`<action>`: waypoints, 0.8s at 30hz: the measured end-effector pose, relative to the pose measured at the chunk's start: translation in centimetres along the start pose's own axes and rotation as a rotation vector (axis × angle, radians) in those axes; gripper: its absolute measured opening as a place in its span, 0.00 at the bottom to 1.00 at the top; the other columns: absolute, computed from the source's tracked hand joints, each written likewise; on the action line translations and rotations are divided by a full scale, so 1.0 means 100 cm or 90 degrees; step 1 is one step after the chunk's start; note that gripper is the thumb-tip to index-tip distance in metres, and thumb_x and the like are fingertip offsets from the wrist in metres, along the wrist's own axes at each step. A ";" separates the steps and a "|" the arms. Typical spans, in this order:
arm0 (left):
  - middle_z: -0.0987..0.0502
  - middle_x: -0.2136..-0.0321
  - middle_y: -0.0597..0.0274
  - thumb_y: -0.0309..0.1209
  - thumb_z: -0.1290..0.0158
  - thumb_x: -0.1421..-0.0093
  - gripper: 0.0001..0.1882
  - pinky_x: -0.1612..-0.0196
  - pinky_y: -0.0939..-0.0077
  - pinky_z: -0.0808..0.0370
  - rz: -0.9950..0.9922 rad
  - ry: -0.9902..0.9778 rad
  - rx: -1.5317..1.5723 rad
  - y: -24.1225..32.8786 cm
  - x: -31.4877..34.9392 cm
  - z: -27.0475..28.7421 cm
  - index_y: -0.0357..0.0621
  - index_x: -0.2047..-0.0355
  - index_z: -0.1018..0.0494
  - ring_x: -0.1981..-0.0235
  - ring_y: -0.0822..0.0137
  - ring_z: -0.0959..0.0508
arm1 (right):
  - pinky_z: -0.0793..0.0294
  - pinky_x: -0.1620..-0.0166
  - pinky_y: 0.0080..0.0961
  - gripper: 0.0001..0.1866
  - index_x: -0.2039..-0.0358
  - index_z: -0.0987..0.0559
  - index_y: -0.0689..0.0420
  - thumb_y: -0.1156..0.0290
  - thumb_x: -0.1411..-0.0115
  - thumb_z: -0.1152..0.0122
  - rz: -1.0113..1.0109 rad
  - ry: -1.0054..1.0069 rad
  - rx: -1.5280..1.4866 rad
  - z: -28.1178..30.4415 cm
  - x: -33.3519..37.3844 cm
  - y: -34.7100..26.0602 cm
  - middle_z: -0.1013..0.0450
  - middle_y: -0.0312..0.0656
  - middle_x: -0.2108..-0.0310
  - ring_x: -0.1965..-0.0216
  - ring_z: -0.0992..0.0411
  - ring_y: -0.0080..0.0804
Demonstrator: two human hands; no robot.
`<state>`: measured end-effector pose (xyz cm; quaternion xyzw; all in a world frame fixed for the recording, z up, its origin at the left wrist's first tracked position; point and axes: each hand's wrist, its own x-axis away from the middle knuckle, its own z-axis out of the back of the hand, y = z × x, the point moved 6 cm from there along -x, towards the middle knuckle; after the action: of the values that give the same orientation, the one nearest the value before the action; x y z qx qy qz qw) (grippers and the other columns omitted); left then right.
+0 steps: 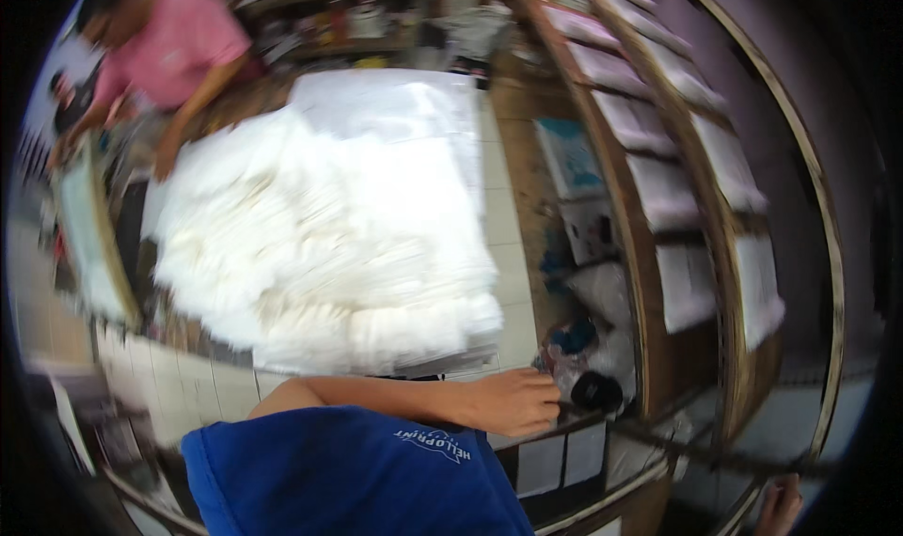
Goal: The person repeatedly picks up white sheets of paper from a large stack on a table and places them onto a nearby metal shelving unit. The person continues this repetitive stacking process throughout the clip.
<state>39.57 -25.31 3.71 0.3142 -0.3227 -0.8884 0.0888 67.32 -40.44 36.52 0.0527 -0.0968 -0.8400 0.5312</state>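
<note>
left hand point(515, 402): forearm crosses from near left to right, hand at the near right edge of the paper pile, just beside a black round thing point(596, 391); fingers curled, tips blurred, cannot tell if they pinch anything
right hand point(779, 504): only a bit shows at the near right rim; fingers' state cannot tell
paper pile point(320, 244): big heap of white sheets, fanned and ragged at the left and near edges, squarer and flatter at the far end; soft layered look, motion blur
black round thing: small, dark, matte, sits among crumpled plastic bags point(588, 343) at the foot of the shelves, right of the pile
shirt point(348, 475): blue cloth, near centre, the wearer's own
table point(513, 254): tiled, pale squares with grey joints, bare strip along the pile's right side
shelves point(649, 282): wooden rack on the right, curved by the lens, slots filled with flat white paper stacks point(663, 193)
other person point(165, 38): far left, pink shirt, leaning over the far left corner, arm reaching down to the pile's edge
room: cluttered shop, packed shelving at the far wall
</note>
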 end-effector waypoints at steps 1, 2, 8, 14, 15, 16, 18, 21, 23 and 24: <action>0.31 0.69 0.59 0.36 0.48 0.42 0.09 0.58 0.65 0.31 0.009 0.009 0.005 -0.001 0.005 -0.002 0.43 0.73 0.29 0.63 0.60 0.30 | 0.27 0.60 0.43 0.13 0.58 0.25 0.61 0.66 0.38 0.47 0.086 -0.046 0.031 -0.006 -0.038 -0.042 0.25 0.57 0.64 0.66 0.24 0.52; 0.31 0.69 0.61 0.36 0.48 0.41 0.09 0.59 0.66 0.31 0.013 0.034 -0.016 0.002 0.012 0.002 0.43 0.72 0.29 0.63 0.62 0.29 | 0.27 0.60 0.45 0.13 0.58 0.24 0.60 0.64 0.38 0.48 0.151 -0.068 0.047 -0.010 -0.060 -0.081 0.25 0.58 0.64 0.67 0.24 0.56; 0.30 0.69 0.63 0.36 0.48 0.41 0.09 0.62 0.67 0.31 0.135 0.098 -0.154 0.003 0.050 0.040 0.44 0.69 0.28 0.64 0.64 0.29 | 0.31 0.69 0.39 0.05 0.71 0.29 0.63 0.77 0.45 0.42 0.443 0.073 -0.074 -0.075 -0.168 -0.210 0.28 0.54 0.77 0.73 0.28 0.54; 0.29 0.69 0.61 0.35 0.45 0.43 0.09 0.61 0.67 0.30 0.318 0.151 -0.245 0.001 0.094 0.080 0.42 0.66 0.26 0.65 0.61 0.27 | 0.41 0.76 0.23 0.09 0.70 0.27 0.59 0.67 0.37 0.45 0.303 -0.086 -0.734 -0.225 -0.246 -0.198 0.35 0.32 0.80 0.80 0.40 0.23; 0.28 0.68 0.61 0.35 0.45 0.43 0.10 0.61 0.67 0.30 0.350 0.162 -0.254 0.003 0.101 0.083 0.42 0.66 0.26 0.65 0.61 0.27 | 0.43 0.76 0.20 0.10 0.69 0.28 0.57 0.65 0.36 0.46 0.206 -0.059 -0.847 -0.265 -0.253 -0.189 0.37 0.30 0.80 0.80 0.41 0.21; 0.28 0.68 0.61 0.34 0.45 0.43 0.10 0.61 0.67 0.30 0.379 0.172 -0.260 0.005 0.107 0.085 0.42 0.65 0.26 0.65 0.61 0.27 | 0.45 0.77 0.17 0.11 0.69 0.28 0.56 0.63 0.35 0.48 0.099 -0.032 -0.955 -0.317 -0.257 -0.177 0.38 0.28 0.79 0.81 0.43 0.20; 0.27 0.67 0.60 0.34 0.44 0.43 0.10 0.61 0.67 0.29 0.408 0.176 -0.281 0.008 0.111 0.085 0.43 0.64 0.25 0.64 0.61 0.26 | 0.38 0.80 0.18 0.14 0.71 0.30 0.52 0.57 0.33 0.55 0.083 0.157 -0.731 -0.444 -0.256 -0.150 0.35 0.31 0.80 0.82 0.38 0.18; 0.26 0.66 0.60 0.34 0.44 0.44 0.10 0.61 0.67 0.29 0.399 0.171 -0.298 0.010 0.106 0.077 0.43 0.64 0.25 0.64 0.61 0.26 | 0.30 0.71 0.29 0.10 0.72 0.29 0.55 0.63 0.37 0.50 -0.224 -0.207 -1.055 -0.603 -0.146 -0.174 0.30 0.36 0.76 0.76 0.31 0.28; 0.26 0.66 0.60 0.34 0.44 0.44 0.10 0.61 0.68 0.28 0.362 0.156 -0.274 0.011 0.091 0.075 0.43 0.64 0.25 0.64 0.62 0.25 | 0.28 0.68 0.34 0.12 0.72 0.26 0.57 0.63 0.39 0.52 -0.173 -0.298 -0.890 -0.750 -0.076 -0.139 0.29 0.38 0.78 0.74 0.29 0.34; 0.26 0.66 0.60 0.34 0.44 0.44 0.10 0.61 0.68 0.28 0.360 0.166 -0.268 0.012 0.091 0.074 0.43 0.64 0.25 0.64 0.62 0.25 | 0.27 0.67 0.37 0.13 0.72 0.25 0.59 0.64 0.39 0.52 -0.123 -0.345 -0.792 -0.812 -0.051 -0.123 0.29 0.40 0.79 0.73 0.28 0.37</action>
<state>27.80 -25.63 4.32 0.2978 -0.1932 -0.8283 0.4334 74.21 -39.42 -45.44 -0.4659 0.2798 -0.7666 0.3421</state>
